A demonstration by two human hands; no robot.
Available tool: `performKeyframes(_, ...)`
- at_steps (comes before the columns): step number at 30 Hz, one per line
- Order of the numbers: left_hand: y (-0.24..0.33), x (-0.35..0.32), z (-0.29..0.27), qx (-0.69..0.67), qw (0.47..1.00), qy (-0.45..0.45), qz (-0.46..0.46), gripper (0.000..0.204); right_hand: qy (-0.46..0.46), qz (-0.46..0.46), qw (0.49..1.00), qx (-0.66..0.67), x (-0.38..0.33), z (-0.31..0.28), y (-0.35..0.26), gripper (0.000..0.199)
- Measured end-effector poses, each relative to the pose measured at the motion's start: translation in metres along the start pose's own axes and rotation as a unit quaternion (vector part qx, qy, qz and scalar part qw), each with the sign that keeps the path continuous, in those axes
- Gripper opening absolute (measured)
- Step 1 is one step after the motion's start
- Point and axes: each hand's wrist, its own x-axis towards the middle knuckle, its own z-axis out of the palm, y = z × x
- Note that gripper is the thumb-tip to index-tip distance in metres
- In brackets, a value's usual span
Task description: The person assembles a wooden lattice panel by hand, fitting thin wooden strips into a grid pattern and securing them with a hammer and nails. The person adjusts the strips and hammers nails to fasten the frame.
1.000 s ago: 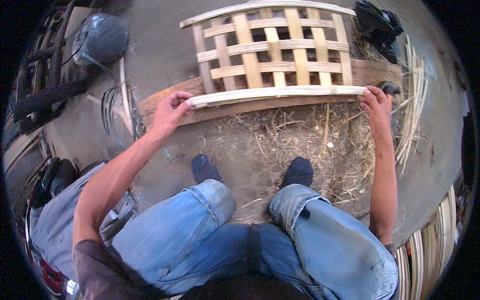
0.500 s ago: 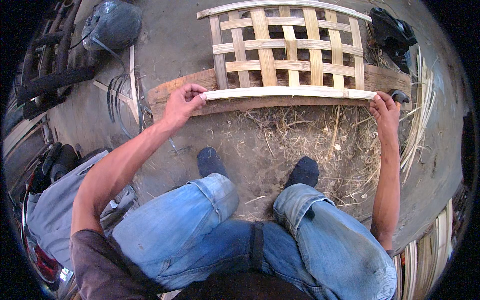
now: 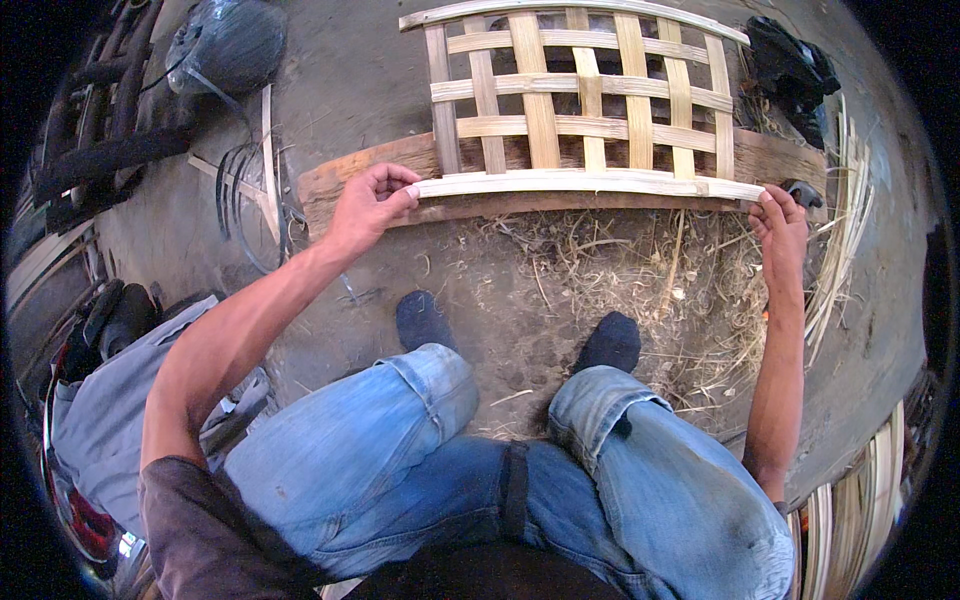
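A woven lattice panel of flat pale strips, which look like bamboo (image 3: 540, 90), lies beyond my feet, its near part over a wooden plank (image 3: 330, 190). Along its near edge runs a long pale strip (image 3: 590, 181). My left hand (image 3: 372, 205) pinches the left end of that strip between thumb and fingers. At the opposite end, my right hand (image 3: 780, 232) grips the strip's tip the same way. The strip bows slightly and lies across the lower ends of the upright strips. Another long strip (image 3: 570, 8) crosses the panel's far edge.
Curly shavings (image 3: 640, 270) litter the floor before the plank. Long thin strips (image 3: 845, 230) lie at the right, near a black plastic bag (image 3: 790, 70). A wrapped bundle (image 3: 225, 45) and dark coiled strapping (image 3: 235, 200) are at the left. A dark handle-like object (image 3: 800, 193) rests by my right hand.
The panel and both hands appear shifted very slightly to the right in view. Both hands keep their hold on the strip's ends.
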Motion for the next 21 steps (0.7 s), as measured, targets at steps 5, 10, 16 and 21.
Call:
performKeyframes(5,-0.002,0.001,-0.001,0.034,0.999,0.007,0.002,0.021,-0.023,-0.004,1.000,-0.003,0.004,-0.003,0.010,0.021)
performKeyframes(10,-0.008,0.007,0.002,0.017,1.000,0.006,0.022,0.021,-0.013,-0.008,0.999,-0.035,0.004,-0.005,0.009,0.026)
performKeyframes(16,-0.016,0.006,-0.001,0.050,0.997,0.006,0.057,0.019,-0.015,-0.025,0.996,-0.080,0.003,-0.002,0.015,0.035)
performKeyframes(21,-0.020,0.010,-0.002,0.038,0.999,0.012,0.028,0.018,-0.005,-0.016,0.998,-0.056,-0.005,0.007,0.004,0.029)
